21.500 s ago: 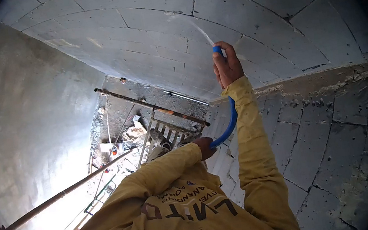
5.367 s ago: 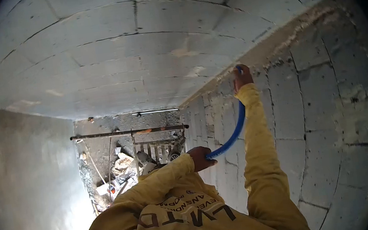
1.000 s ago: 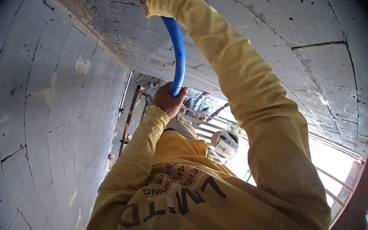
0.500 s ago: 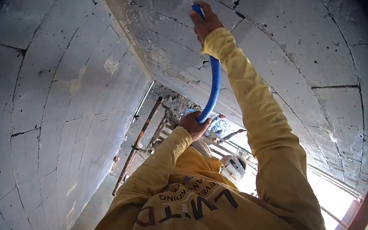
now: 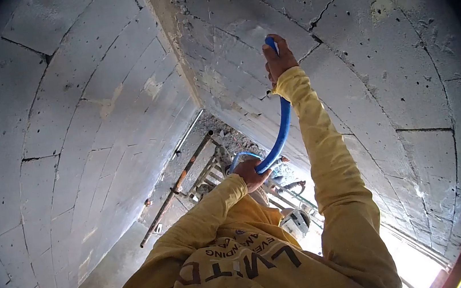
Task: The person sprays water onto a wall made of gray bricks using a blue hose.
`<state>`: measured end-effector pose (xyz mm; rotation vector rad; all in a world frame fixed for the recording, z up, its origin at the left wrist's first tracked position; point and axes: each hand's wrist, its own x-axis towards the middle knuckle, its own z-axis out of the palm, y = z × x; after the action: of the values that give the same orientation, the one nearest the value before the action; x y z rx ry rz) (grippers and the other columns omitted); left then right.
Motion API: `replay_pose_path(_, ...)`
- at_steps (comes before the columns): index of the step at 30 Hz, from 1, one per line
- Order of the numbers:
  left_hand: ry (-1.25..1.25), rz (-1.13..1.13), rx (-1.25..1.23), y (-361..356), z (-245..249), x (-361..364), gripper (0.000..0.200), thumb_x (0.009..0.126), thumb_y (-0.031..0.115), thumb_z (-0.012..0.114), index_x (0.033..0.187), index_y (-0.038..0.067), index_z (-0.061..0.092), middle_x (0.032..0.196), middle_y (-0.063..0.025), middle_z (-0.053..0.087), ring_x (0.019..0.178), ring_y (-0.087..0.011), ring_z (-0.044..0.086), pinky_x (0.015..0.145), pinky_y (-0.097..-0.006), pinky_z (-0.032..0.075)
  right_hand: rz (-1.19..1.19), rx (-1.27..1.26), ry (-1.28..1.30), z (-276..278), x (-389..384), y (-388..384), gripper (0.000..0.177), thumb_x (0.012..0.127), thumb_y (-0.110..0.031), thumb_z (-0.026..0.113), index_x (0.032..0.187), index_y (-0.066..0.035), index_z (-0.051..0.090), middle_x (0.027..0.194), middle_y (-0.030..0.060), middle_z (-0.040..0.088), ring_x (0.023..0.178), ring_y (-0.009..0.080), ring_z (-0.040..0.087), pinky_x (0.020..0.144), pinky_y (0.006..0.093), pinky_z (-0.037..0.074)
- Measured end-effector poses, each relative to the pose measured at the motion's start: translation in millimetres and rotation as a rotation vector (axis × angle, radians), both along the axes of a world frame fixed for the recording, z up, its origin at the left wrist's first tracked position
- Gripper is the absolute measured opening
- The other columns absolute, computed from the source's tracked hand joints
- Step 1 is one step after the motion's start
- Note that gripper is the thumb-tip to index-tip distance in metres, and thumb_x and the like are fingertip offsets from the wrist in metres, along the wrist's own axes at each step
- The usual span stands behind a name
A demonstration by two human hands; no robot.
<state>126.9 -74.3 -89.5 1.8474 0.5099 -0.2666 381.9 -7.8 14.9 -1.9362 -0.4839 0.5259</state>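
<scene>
The right hand (image 5: 280, 60), cropped by the frame a second ago, is now showing whole, gripping the blue hose (image 5: 283, 132) near its mouth and facing it toward the right-hand block wall (image 5: 373, 86); the left hand (image 5: 250, 174) is clasping it lower down.

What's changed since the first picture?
The right hand has swung the upper end of the curved blue hose rightward, from facing the left grey block wall past the corner to the right grey block wall. The head view has turned too. Both hands, the left hand lower, grip the hose as before.
</scene>
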Motion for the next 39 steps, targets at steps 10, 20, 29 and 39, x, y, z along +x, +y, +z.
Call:
replay_pose_path(10, -0.011, -0.059, -0.021, -7, 4, -4, 0.033, 0.081, 0.038, 0.063, 0.088, 0.005, 0.064, 0.074, -0.0138, 0.064, 0.071, -0.0264, 0.064, 0.068, -0.0364, 0.05, -0.038, -0.039, 0.09, -7, -2, -24, 0.034, 0.09, -0.031, 0.051, 0.121, -0.02, 0.044, 0.051, 0.0014, 0.043, 0.035, 0.0112, 0.037, 0.032, 0.029, 0.031)
replay_pose_path(20, 0.035, -0.169, -0.17, -12, -17, -14, 0.032, 0.08, 0.037, 0.063, 0.09, 0.006, 0.063, 0.082, -0.0155, 0.065, 0.081, -0.0291, 0.064, 0.072, -0.0366, 0.05, -0.127, -0.104, 0.184, -25, -3, -57, 0.034, 0.09, -0.033, 0.051, 0.122, -0.022, 0.043, 0.054, 0.0027, 0.044, 0.036, 0.0117, 0.037, 0.033, 0.03, 0.031)
replay_pose_path(29, 0.067, -0.209, -0.012, -8, -6, -22, 0.032, 0.079, 0.038, 0.065, 0.084, 0.007, 0.062, 0.082, -0.0154, 0.065, 0.08, -0.0296, 0.064, 0.073, -0.0377, 0.049, -0.226, -0.136, 0.29, -53, 1, -74, 0.034, 0.09, -0.032, 0.051, 0.122, -0.025, 0.043, 0.051, 0.0028, 0.042, 0.034, 0.0129, 0.036, 0.031, 0.0309, 0.028)
replay_pose_path(39, 0.114, -0.14, -0.067, 1, 2, -20, 0.036, 0.08, 0.04, 0.063, 0.086, 0.005, 0.062, 0.082, -0.0142, 0.066, 0.08, -0.0289, 0.064, 0.074, -0.0376, 0.049, -0.004, -0.082, 0.265, -28, -21, -20, 0.036, 0.09, -0.032, 0.051, 0.123, -0.022, 0.042, 0.051, 0.0024, 0.043, 0.035, 0.0123, 0.038, 0.031, 0.0308, 0.031)
